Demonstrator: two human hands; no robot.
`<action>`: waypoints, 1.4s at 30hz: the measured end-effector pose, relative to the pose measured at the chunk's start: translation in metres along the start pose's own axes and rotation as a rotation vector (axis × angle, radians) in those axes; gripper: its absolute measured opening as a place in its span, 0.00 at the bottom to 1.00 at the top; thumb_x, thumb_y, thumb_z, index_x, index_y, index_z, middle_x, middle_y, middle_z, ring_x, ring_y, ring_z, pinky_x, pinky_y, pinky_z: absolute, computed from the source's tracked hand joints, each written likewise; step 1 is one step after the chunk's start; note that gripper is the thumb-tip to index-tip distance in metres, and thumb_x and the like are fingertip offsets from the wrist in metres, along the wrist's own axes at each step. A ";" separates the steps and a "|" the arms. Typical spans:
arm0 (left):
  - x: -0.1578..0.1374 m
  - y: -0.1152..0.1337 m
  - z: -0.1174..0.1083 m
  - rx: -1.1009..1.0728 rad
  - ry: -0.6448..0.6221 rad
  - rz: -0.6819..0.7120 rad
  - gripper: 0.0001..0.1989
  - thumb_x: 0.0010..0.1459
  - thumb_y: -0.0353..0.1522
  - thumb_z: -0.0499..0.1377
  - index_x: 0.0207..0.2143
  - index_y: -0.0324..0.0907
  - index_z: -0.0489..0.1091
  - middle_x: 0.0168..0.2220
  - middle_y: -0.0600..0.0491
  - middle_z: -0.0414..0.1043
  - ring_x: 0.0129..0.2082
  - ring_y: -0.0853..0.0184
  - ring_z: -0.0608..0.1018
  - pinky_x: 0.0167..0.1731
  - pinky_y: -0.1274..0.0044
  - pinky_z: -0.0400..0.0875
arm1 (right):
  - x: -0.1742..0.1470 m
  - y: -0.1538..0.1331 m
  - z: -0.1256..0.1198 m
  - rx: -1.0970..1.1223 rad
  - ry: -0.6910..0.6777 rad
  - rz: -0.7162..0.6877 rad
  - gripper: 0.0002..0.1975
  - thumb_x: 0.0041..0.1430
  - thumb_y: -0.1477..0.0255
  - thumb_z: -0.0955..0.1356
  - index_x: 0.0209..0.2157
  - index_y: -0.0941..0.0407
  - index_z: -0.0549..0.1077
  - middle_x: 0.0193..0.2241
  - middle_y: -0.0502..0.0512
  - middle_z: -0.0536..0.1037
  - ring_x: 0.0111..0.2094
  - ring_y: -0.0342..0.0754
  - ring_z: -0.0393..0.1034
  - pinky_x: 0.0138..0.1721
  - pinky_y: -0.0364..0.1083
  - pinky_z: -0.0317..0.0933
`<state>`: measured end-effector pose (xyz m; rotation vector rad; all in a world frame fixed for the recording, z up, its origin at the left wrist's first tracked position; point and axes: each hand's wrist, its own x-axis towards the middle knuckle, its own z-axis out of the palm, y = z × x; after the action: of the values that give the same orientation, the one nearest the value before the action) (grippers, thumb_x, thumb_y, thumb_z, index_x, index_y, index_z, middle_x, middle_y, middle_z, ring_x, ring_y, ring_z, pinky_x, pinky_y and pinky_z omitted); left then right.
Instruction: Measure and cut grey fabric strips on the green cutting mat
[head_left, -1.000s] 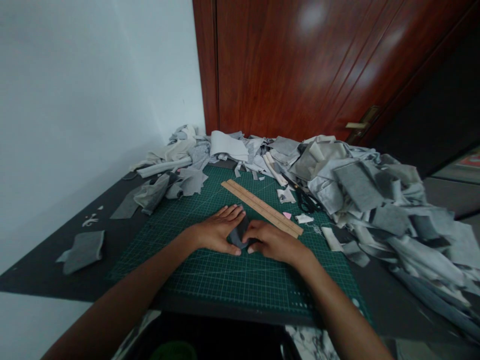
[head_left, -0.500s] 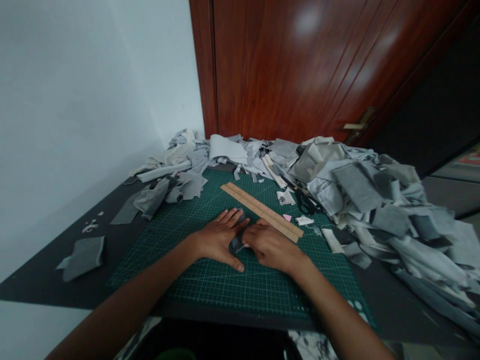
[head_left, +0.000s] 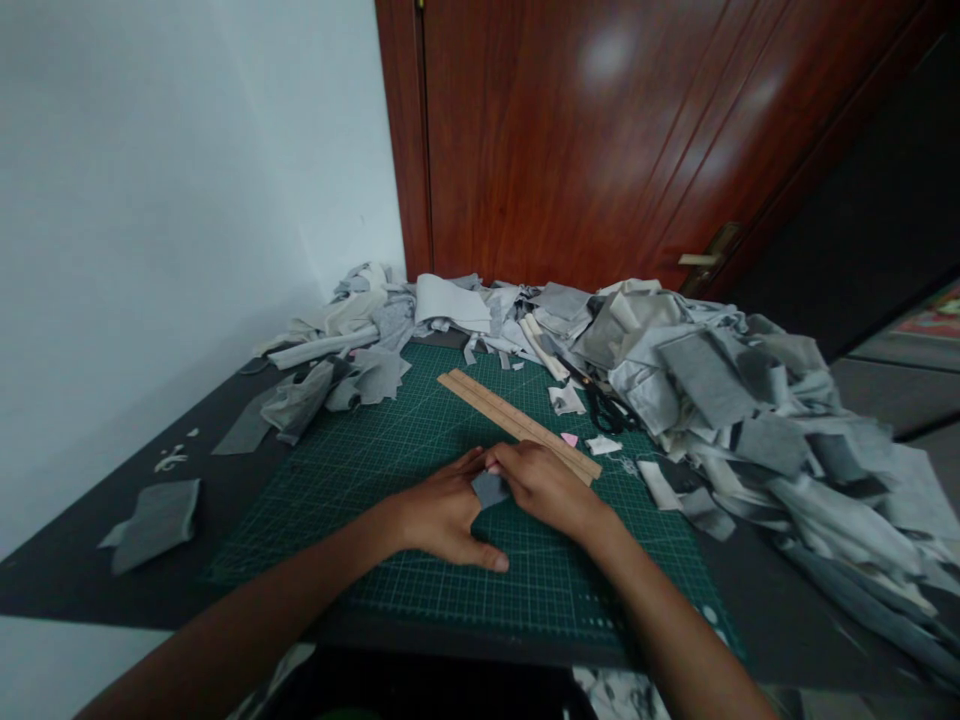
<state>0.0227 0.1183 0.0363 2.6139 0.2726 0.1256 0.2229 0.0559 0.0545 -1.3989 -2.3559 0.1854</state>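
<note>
A small grey piece of fabric [head_left: 491, 489] lies between my two hands over the green cutting mat [head_left: 420, 590]. My right hand [head_left: 551, 485] is closed, its fingers pinching the far edge of the fabric. Beside it, my left hand [head_left: 446, 512] rests at the fabric's left side, thumb stretched well away and fingers reaching toward the right fingertips; their tips are partly hidden. Just beyond the hands, a wooden ruler [head_left: 517, 422] lies slantwise on the mat.
Black-handled scissors [head_left: 604, 405] lie right of the ruler, near a pink piece [head_left: 569, 439] and white scraps [head_left: 604, 445]. A large fabric heap [head_left: 705, 375] fills the right side. More scraps [head_left: 360, 300] line the back left. A folded grey cloth [head_left: 157, 525] lies at left.
The left hand's fingers have drawn in from lying spread and flat, and its thumb has moved right. More of the fabric shows, now lighter grey. My right hand stays close by, still gripping.
</note>
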 end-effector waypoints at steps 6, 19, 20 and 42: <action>-0.001 -0.018 -0.021 -0.242 -0.035 0.052 0.26 0.60 0.51 0.62 0.52 0.43 0.74 0.60 0.46 0.72 0.65 0.50 0.67 0.66 0.61 0.57 | 0.002 0.012 0.005 0.141 0.053 0.160 0.08 0.72 0.76 0.62 0.44 0.54 0.72 0.38 0.56 0.83 0.41 0.51 0.78 0.42 0.46 0.64; -0.018 -0.018 -0.002 0.102 0.078 0.074 0.41 0.55 0.53 0.66 0.65 0.44 0.66 0.67 0.41 0.64 0.69 0.46 0.62 0.71 0.55 0.43 | 0.011 0.004 0.028 0.134 0.130 0.225 0.08 0.69 0.79 0.63 0.39 0.55 0.73 0.36 0.57 0.81 0.39 0.51 0.76 0.43 0.46 0.64; -0.021 -0.018 0.000 0.128 0.089 0.069 0.43 0.55 0.54 0.66 0.67 0.43 0.64 0.68 0.40 0.62 0.71 0.46 0.60 0.72 0.56 0.42 | 0.011 0.004 0.028 0.133 0.132 0.214 0.08 0.69 0.79 0.63 0.39 0.55 0.72 0.36 0.56 0.81 0.39 0.51 0.76 0.44 0.46 0.64; -0.047 0.018 0.013 0.266 0.281 -0.180 0.18 0.61 0.44 0.65 0.49 0.45 0.76 0.54 0.46 0.72 0.56 0.52 0.72 0.58 0.62 0.67 | 0.021 0.006 0.031 -0.084 0.036 0.242 0.08 0.71 0.73 0.65 0.43 0.53 0.77 0.38 0.54 0.79 0.38 0.50 0.75 0.39 0.45 0.61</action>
<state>-0.0186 0.0865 0.0323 2.8135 0.6616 0.4221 0.2071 0.0795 0.0296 -1.7117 -2.1837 0.1277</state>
